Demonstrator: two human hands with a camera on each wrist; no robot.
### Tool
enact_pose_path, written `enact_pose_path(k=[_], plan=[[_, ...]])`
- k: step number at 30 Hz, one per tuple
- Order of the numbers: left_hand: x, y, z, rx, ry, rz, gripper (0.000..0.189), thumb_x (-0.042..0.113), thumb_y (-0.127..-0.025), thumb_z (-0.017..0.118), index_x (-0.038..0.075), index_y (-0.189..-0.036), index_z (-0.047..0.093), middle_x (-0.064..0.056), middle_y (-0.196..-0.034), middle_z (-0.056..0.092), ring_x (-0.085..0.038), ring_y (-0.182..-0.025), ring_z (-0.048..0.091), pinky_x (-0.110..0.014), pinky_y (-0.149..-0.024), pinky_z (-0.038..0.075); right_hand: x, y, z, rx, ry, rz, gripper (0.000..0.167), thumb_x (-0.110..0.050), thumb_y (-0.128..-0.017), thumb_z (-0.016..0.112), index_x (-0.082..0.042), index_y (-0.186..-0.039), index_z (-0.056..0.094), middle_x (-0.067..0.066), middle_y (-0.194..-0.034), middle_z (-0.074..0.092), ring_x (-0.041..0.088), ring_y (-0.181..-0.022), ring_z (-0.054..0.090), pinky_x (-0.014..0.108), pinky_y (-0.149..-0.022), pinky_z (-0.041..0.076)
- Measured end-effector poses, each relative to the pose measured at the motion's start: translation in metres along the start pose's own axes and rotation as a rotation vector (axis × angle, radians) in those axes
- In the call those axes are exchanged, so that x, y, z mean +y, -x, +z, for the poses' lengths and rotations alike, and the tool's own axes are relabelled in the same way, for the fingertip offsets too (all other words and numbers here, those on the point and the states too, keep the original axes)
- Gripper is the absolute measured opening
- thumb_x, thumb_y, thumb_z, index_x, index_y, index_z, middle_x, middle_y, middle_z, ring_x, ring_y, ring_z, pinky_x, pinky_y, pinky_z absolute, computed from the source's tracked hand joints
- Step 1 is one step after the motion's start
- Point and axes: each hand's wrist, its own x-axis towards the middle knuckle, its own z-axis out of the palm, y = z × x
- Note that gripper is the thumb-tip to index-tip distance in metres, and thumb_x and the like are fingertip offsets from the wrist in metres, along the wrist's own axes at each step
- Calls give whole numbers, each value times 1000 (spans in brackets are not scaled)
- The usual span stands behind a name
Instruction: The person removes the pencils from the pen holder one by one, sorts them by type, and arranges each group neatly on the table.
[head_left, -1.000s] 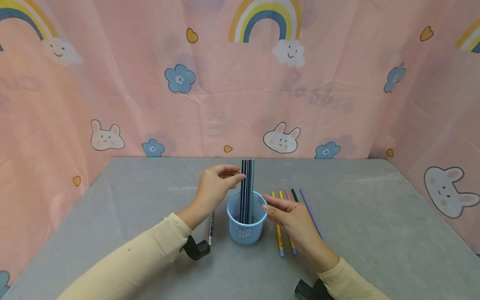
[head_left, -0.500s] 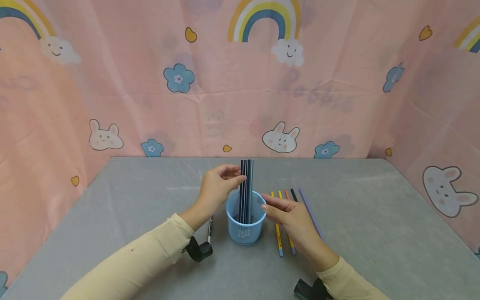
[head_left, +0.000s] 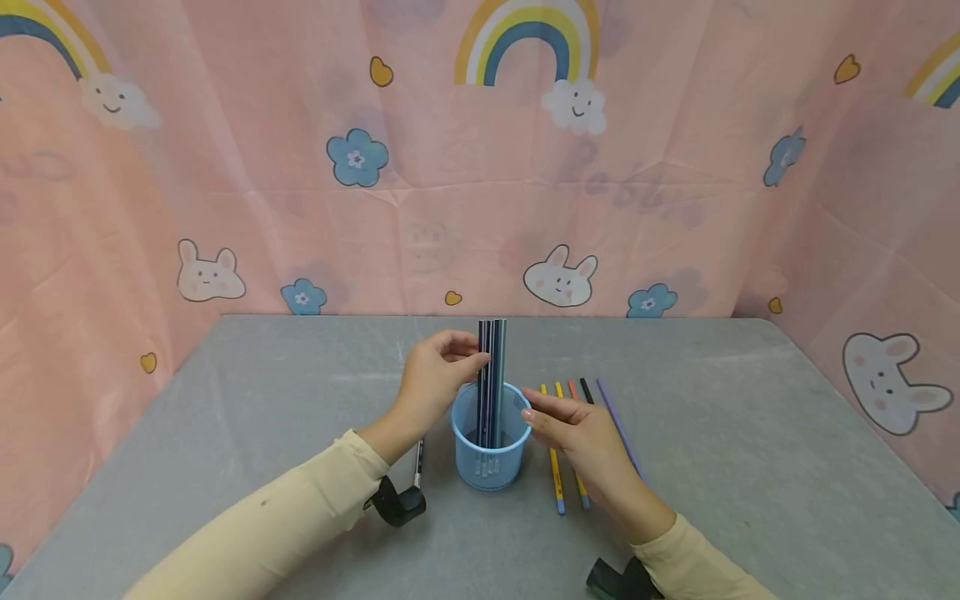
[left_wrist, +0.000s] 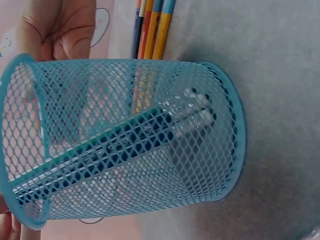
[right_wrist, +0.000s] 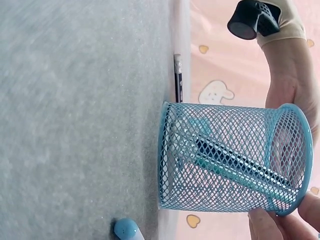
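Note:
A light-blue mesh pencil cup [head_left: 487, 473] stands upright on the grey table. Inside it a bundle of dark and teal pencils [head_left: 495, 371] rises well above the rim, their silver and white ends near the bottom in the left wrist view. My left hand [head_left: 435, 371] pinches the upper part of this bundle between thumb and fingers. On the other side, my right hand [head_left: 588, 446] holds the cup's rim [right_wrist: 306, 150] with thumb and fingertips. Part of the left fingers is hidden behind the bundle.
Right of the cup lie yellow pencils [head_left: 557, 479], a red pencil [head_left: 573, 389], a black pencil [head_left: 587, 390] and a purple pencil [head_left: 621, 427], partly behind my right hand. A dark pencil [head_left: 419, 462] lies left of the cup. A pink patterned curtain [head_left: 420, 208] hangs behind the table.
My left hand has shifted very slightly to the right against the pencils. The right hand keeps its hold on the rim, and the cup stays in place.

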Motion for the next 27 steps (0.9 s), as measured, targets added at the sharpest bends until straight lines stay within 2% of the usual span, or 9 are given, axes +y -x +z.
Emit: enact_pose_path(k=[5, 13, 20, 27], plan=[[3, 2, -2, 2, 27, 3, 24, 10, -90, 73, 0, -111, 67, -14, -103, 70, -15, -88, 68, -28, -78, 62, 0, 0, 0, -1, 2, -1, 37, -15, -95, 66, -4, -131, 64, 15, -130, 66, 12, -109, 67, 35, -95, 57], [13, 7, -12, 20, 34, 56, 24, 9, -89, 74, 1, -111, 68, -15, -104, 70, -17, -91, 70, -29, -79, 62, -1, 2, 0, -12, 0, -3, 38, -16, -96, 66, -4, -132, 63, 16, -131, 66, 15, -111, 67, 35, -95, 57], [31, 12, -25, 46, 53, 104, 23, 9, -90, 73, 1, -111, 68, -15, -106, 70, -17, -91, 70, -28, -79, 62, -2, 1, 2, -9, 13, 0, 39, -17, -96, 67, -5, -132, 63, 15, -133, 65, 15, -112, 67, 37, -96, 56], [51, 16, -34, 74, 159, 140, 23, 5, -89, 72, -2, -110, 67, -16, -106, 69, -10, -88, 69, -26, -78, 62, 0, 2, 0, -8, 9, -1, 40, -17, -95, 67, -5, -133, 63, 15, -133, 65, 12, -110, 67, 32, -94, 57]])
